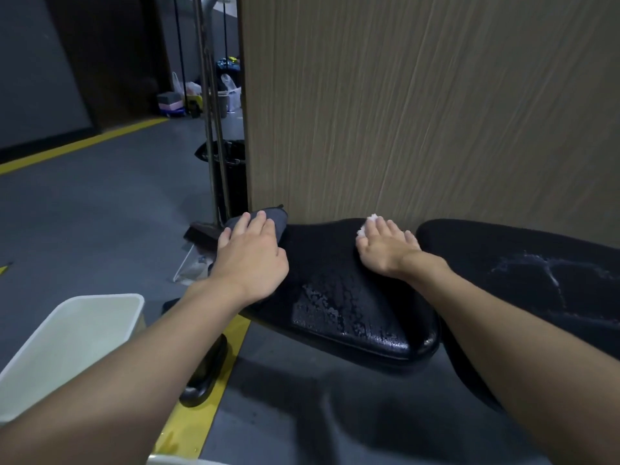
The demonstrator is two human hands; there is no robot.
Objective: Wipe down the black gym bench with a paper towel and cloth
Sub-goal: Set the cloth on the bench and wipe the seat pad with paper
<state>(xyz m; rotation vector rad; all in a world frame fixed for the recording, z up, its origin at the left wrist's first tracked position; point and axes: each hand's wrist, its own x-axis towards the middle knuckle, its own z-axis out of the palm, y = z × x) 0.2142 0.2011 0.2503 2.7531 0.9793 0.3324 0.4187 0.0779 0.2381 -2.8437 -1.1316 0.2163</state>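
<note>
The black gym bench seat pad (335,297) lies in front of me, wet and glistening on its near half. A second black pad (536,273) to the right also shows wet streaks. My left hand (251,260) lies flat on a dark grey cloth (275,218) at the pad's far left corner. My right hand (385,246) presses a crumpled white paper towel (369,223) onto the pad's far edge; the hand hides most of it.
A wood-grain panel (419,112) stands right behind the bench. A white bin (67,344) sits at lower left, a black bin (231,176) and metal poles (211,129) beyond the cloth. Yellow floor lines (208,407) cross the grey floor. A black bench foot (204,374) rests below.
</note>
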